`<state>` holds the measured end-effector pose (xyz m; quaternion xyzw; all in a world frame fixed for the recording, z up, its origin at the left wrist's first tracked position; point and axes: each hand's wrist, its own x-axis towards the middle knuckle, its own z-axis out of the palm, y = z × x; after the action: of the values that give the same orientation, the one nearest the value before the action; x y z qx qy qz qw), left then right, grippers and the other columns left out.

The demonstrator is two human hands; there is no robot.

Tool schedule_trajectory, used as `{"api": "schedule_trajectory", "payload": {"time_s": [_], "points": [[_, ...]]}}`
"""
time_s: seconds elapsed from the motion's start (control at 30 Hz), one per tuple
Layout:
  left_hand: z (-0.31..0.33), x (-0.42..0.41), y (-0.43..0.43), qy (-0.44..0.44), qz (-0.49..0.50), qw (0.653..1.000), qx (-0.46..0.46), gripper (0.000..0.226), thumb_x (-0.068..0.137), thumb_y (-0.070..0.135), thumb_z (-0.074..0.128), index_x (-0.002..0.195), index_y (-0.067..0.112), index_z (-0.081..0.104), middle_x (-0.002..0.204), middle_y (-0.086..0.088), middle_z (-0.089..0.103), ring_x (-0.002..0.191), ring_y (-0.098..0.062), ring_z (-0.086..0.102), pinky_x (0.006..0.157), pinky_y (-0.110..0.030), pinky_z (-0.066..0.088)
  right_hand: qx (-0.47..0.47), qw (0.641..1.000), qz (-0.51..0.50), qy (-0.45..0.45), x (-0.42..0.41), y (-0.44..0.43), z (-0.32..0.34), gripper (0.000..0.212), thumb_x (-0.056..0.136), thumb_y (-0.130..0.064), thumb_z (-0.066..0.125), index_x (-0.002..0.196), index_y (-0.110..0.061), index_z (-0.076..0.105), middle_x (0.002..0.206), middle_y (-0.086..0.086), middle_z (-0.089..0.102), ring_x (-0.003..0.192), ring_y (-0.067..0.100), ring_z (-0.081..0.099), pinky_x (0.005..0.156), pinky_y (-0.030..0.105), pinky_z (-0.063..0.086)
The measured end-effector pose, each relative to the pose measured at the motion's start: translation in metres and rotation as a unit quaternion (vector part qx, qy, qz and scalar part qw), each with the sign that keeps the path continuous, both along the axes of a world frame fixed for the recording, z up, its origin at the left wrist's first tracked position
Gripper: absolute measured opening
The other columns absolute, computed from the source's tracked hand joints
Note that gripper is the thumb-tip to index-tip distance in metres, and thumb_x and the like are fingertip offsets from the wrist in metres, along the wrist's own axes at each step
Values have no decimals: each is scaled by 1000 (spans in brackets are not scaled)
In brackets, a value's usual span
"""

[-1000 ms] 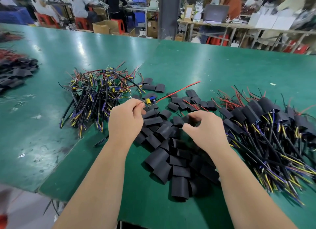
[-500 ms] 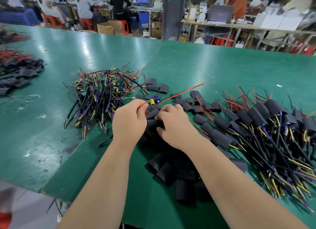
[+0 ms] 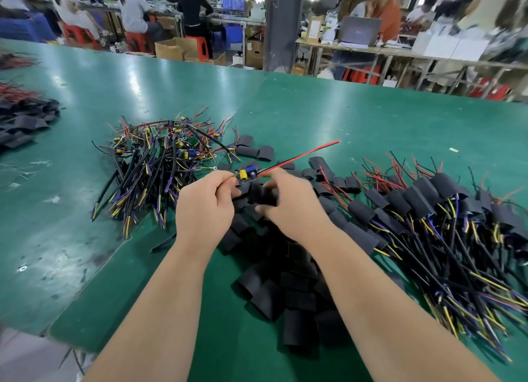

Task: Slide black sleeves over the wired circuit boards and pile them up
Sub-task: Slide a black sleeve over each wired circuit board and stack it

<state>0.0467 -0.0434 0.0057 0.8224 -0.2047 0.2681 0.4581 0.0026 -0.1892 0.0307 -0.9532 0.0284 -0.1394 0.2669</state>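
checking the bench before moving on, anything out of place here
Nothing looks damaged. Three flat black sleeves lie apart from the big black sleeve pile, beside the heap of bare wired boards. One stray black wire lies alone on the green table below that heap.

Left hand (image 3: 204,210): board (image 3: 247,174); right hand (image 3: 294,207): sleeve (image 3: 263,196)

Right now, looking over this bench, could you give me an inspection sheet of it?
Surface: green table, scuffed near its left edge.
Job's things: bare wired boards piled left; loose black sleeves in the middle; sleeved boards piled right.
Clutter: pale scrap far right; another sleeved-board pile far left.
Hands: left hand pinches a circuit board; right hand grips a black sleeve just below it.
Cables: red wire juts from the held board toward upper right.
Surroundings: seated people, cardboard boxes, a laptop behind.
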Motion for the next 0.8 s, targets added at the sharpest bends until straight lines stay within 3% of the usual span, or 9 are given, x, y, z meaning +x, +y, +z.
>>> {"api": "schedule_trajectory", "payload": {"time_s": [0.07,0.13,0.2,0.27,0.33,0.37,0.43,0.57,0.8], "points": [[-1,1,0,-2,1,1000,4,15,91,6,56,86,12,69,66,17,61,60,-2,56,61,-15,41,85,993,-41,-65,-13,-14,-1,45,73,-15,80,116,-19,66,107,-6,69,96,13,61,91,26,44],[-2,2,0,-6,-2,1000,13,16,91,6,57,86,12,70,64,17,61,56,4,54,56,-7,37,261,955,-85,-113,-27,-32,-3,35,73,-10,80,105,-16,69,95,-8,70,82,7,63,83,21,49],[-2,3,0,-12,-7,1000,18,16,92,7,56,85,12,70,64,17,61,55,9,53,53,-5,34,508,842,-91,-159,-41,-48,-4,17,80,-6,75,91,-16,67,82,-5,69,76,10,64,77,21,51],[-2,2,0,-18,-13,999,23,16,91,6,57,84,12,70,64,17,61,53,11,51,51,-5,33,700,688,-61,-179,-51,-60,-4,4,89,-14,64,90,-15,60,81,0,70,82,11,68,73,20,52],[-2,2,-1,-16,-16,999,29,16,91,6,57,84,12,70,64,17,62,51,9,50,49,-6,33,794,575,-38,-195,-58,-66,-3,15,94,-19,56,104,-7,56,93,5,72,98,14,70,70,17,53],[-2,1,-2,-15,-17,999,32,16,91,6,57,84,12,70,64,17,62,50,7,50,48,-7,33,812,547,-35,-202,-59,-68,-2,18,96,-18,54,108,-5,55,96,6,72,102,15,69,69,17,54],[-3,0,-2,-16,-21,999,36,16,92,7,57,83,13,70,65,17,62,49,5,50,48,-8,34,828,522,-34,-203,-59,-66,0,23,93,-20,56,110,-5,57,101,7,73,103,15,68,68,17,54],[-3,-1,-2,-26,-32,998,39,18,91,5,57,80,13,69,65,16,62,47,6,48,45,-7,31,842,504,-25,-191,-54,-55,6,44,71,-28,67,106,-2,61,103,8,74,101,16,69,66,18,55],[-3,-3,-3,-21,-41,997,68,18,91,3,58,80,12,70,65,14,62,47,9,47,45,-5,31,843,504,-12,-186,-51,-51,11,31,66,-27,70,86,-3,74,97,9,74,97,17,71,70,20,57]]}}
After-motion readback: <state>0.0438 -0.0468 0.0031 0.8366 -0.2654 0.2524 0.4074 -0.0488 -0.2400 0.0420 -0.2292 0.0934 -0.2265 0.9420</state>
